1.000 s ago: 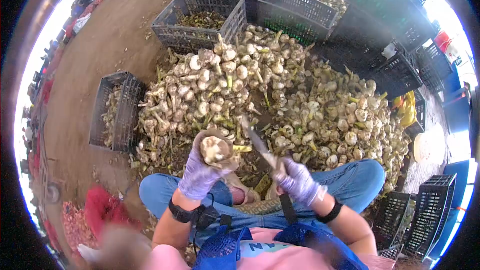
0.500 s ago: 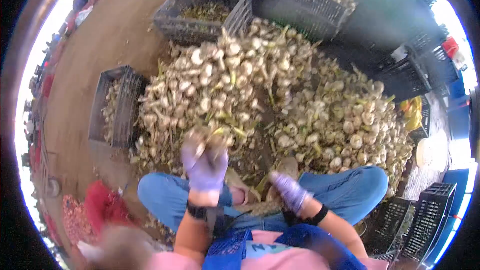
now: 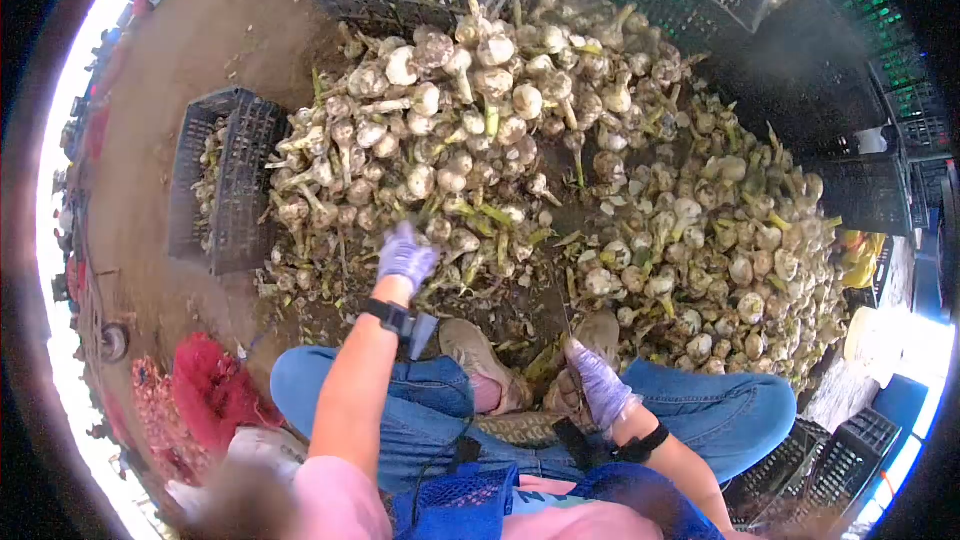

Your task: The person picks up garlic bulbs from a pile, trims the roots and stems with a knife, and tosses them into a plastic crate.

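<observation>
Left hand (image 3: 405, 258), grip hidden, digs into the garlic pile (image 3: 470, 120); right hand (image 3: 598, 380) fisted by the shoe (image 3: 478, 360). Pulling could tumble bulbs.

The garlic pile (image 3: 500, 140) lies on the ground (image 3: 200, 70), pale soiled bulbs with green stalks pointing every way. The thin knife (image 3: 565, 312) stands upright at its near edge.

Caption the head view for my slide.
Gloved left hand reaches into the garlic pile; gloved right hand rests by the shoes.
</observation>
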The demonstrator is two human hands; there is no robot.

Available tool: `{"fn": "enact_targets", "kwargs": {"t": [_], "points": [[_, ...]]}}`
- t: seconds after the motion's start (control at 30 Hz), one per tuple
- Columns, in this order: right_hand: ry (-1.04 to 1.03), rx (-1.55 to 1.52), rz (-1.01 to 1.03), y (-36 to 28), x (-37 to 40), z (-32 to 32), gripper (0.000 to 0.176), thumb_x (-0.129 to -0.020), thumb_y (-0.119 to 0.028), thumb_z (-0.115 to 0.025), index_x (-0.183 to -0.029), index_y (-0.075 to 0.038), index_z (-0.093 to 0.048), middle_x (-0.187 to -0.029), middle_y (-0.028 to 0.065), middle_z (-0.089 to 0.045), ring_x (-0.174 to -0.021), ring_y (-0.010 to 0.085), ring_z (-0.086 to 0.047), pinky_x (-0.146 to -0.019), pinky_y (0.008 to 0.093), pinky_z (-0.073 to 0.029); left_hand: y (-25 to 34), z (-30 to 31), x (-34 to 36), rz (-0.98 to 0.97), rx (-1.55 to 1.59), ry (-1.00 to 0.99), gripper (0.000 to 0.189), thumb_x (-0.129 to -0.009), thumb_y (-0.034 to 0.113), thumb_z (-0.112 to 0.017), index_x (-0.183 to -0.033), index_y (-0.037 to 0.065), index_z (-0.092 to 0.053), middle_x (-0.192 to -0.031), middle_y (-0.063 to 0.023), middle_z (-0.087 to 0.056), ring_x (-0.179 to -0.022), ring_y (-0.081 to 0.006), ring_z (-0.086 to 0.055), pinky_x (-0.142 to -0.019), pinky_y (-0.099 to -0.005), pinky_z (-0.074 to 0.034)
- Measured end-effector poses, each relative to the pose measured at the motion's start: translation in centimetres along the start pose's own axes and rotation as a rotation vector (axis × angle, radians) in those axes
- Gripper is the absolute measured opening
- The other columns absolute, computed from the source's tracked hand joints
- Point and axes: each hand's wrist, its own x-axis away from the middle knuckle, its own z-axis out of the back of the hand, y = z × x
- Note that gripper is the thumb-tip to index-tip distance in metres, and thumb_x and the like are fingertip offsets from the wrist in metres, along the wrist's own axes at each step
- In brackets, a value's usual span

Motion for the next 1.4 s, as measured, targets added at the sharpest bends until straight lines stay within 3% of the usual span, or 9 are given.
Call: {"fn": "enact_targets", "kwargs": {"t": [0.03,0.1,0.33,0.57,0.67,0.8,0.9,1.17,1.4], "points": [[-0.055,0.005,0.005,0.0,-0.4,0.4,0.036,-0.087,-0.047,-0.053,-0.089,-0.012,-0.060,-0.066,-0.0010,-0.057,-0.049,0.0094,-0.051,-0.042,0.0232,-0.040,-10.2,-6.4,-6.3,0.074,0.287,-0.044,0.071,-0.070,0.028,-0.069,-0.129,0.006,-0.037,-0.120,-0.0269,-0.050,-0.106,-0.0401,-0.052,-0.087,-0.0420,-0.045],[-0.109,0.015,0.009,-0.4,-0.5,0.2,0.035,-0.087,-0.046,-0.052,-0.088,-0.012,-0.060,-0.065,-0.0011,-0.056,-0.047,0.0095,-0.050,-0.039,0.0238,-0.039,-1.6,-0.8,-0.6,0.184,-0.180,-0.173,0.076,-0.068,0.028,-0.072,-0.130,0.005,-0.036,-0.114,-0.0259,-0.055,-0.106,-0.0391,-0.052,-0.088,-0.0410,-0.044],[-0.062,0.182,0.159,-1.0,0.8,-0.6,0.036,-0.087,-0.046,-0.054,-0.088,-0.010,-0.058,-0.061,-0.0025,-0.051,-0.049,0.0081,-0.048,-0.044,0.0221,-0.039,2.9,2.5,1.8,-0.217,0.140,0.038,0.065,-0.062,0.020,-0.075,-0.119,0.006,-0.048,-0.110,-0.0172,-0.059,-0.100,-0.0288,-0.059,-0.085,-0.0343,-0.047],[-0.087,0.757,0.985,-1.9,5.5,-1.8,0.045,-0.083,-0.045,-0.058,-0.098,-0.002,-0.053,-0.059,0.0049,-0.054,-0.050,0.0214,-0.053,-0.048,0.0329,-0.042,11.7,11.0,14.9,-0.353,1.019,-0.449,0.062,-0.060,-0.005,-0.067,-0.116,0.007,-0.042,-0.106,-0.0044,-0.052,-0.097,-0.0139,-0.051,-0.083,-0.0259,-0.045],[0.019,1.414,1.130,-3.2,10.2,-2.4,0.043,-0.079,-0.043,-0.062,-0.099,-0.005,-0.055,-0.062,0.0120,-0.057,-0.060,0.0283,-0.061,-0.055,0.0363,-0.046,12.6,12.6,19.1,-0.531,0.870,-0.441,0.073,-0.057,-0.002,-0.074,-0.120,0.009,-0.038,-0.106,-0.0043,-0.051,-0.099,-0.0151,-0.050,-0.087,-0.0273,-0.044],[-0.070,1.601,1.159,-3.4,14.0,-3.5,0.042,-0.079,-0.046,-0.057,-0.090,-0.006,-0.052,-0.073,0.0165,-0.059,-0.070,0.0356,-0.060,-0.059,0.0434,-0.047,13.0,13.9,22.7,-0.663,0.784,-0.456,0.086,-0.061,0.011,-0.082,-0.131,0.005,-0.033,-0.110,-0.0046,-0.052,-0.098,-0.0142,-0.053,-0.088,-0.0275,-0.045],[-0.083,1.686,1.181,-3.5,15.9,-4.1,0.042,-0.079,-0.046,-0.058,-0.088,-0.006,-0.050,-0.074,0.0160,-0.060,-0.070,0.0358,-0.060,-0.059,0.0436,-0.047,13.1,14.9,24.4,-0.560,0.938,-0.667,0.092,-0.056,0.017,-0.086,-0.130,0.006,-0.033,-0.111,-0.0038,-0.054,-0.099,-0.0136,-0.054,-0.088,-0.0289,-0.047],[-0.214,1.739,1.280,-2.6,15.9,-4.7,0.055,-0.077,-0.051,-0.059,-0.101,-0.003,-0.050,-0.075,0.0175,-0.061,-0.071,0.0364,-0.061,-0.058,0.0431,-0.048,14.0,15.7,26.0,-0.949,0.284,-0.250,0.089,-0.047,0.035,-0.086,-0.119,0.005,-0.044,-0.102,-0.0092,-0.057,-0.095,-0.0207,-0.057,-0.083,-0.0319,-0.046],[-0.211,1.650,1.252,-1.6,13.7,-4.1,0.053,-0.075,-0.052,-0.061,-0.097,-0.005,-0.052,-0.077,0.0176,-0.061,-0.071,0.0370,-0.060,-0.059,0.0427,-0.048,13.8,14.7,26.4,-0.990,0.251,-0.137,0.079,-0.056,0.036,-0.080,-0.119,0.002,-0.044,-0.100,-0.0164,-0.056,-0.092,-0.0312,-0.059,-0.078,-0.0364,-0.048]]}}
